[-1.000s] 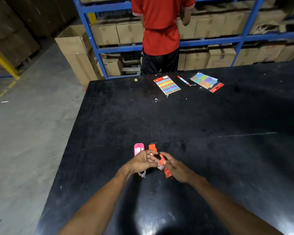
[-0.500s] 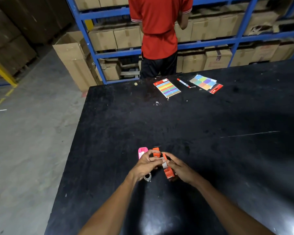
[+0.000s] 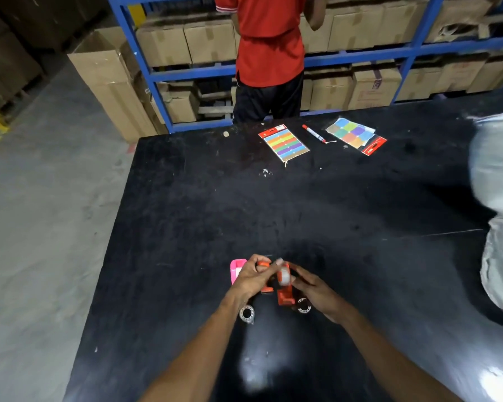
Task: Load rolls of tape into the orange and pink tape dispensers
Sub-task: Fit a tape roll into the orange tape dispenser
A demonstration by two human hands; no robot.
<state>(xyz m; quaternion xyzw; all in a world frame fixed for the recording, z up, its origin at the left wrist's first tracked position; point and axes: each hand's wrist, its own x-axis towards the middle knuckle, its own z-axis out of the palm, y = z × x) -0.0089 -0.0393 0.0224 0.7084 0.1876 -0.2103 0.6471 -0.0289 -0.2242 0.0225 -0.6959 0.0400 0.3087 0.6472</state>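
Black table [image 3: 273, 204] fills most of the frame, scuffed and dusty, with glare patches at the bottom edge. Grey concrete floor [image 3: 41, 198] runs down the left side. Blue shelving [image 3: 360, 55] across the top holds rows of cardboard boxes [image 3: 209, 39]; printing on the boxes is too small to read. A tall open carton [image 3: 108, 79] leans at the rack's left post. A person in a red shirt [image 3: 270, 44] stands at the table's far edge, back turned. A blurred pale shape [image 3: 497, 204] cuts in at the right edge; cannot tell what it is.

Far side of table, upper centre: a red-headed card of rainbow strips [image 3: 283, 143], a red-capped marker [image 3: 314, 133] just right of it, then a pack of coloured squares [image 3: 355, 135] with a red header. Header writing on both packs is not legible.

Lower centre, both forearms reach in. Left hand [image 3: 251, 278] has fingers curled around one orange tape dispenser piece [image 3: 264, 264], thumb tip up near the middle. Right hand [image 3: 317, 290] has fingers loosely bent, fingertips touching a second orange dispenser [image 3: 285, 297] that stands on the table with a clear tape roll [image 3: 284, 276] at its top; how firmly it grips, cannot tell. The pink dispenser [image 3: 236, 269] lies on the table just left of the left hand, partly hidden by it. Two loose tape rolls lie flat: one [image 3: 246, 313] below the left wrist, another [image 3: 303, 305] under the right hand. No brand marks readable on any dispenser.
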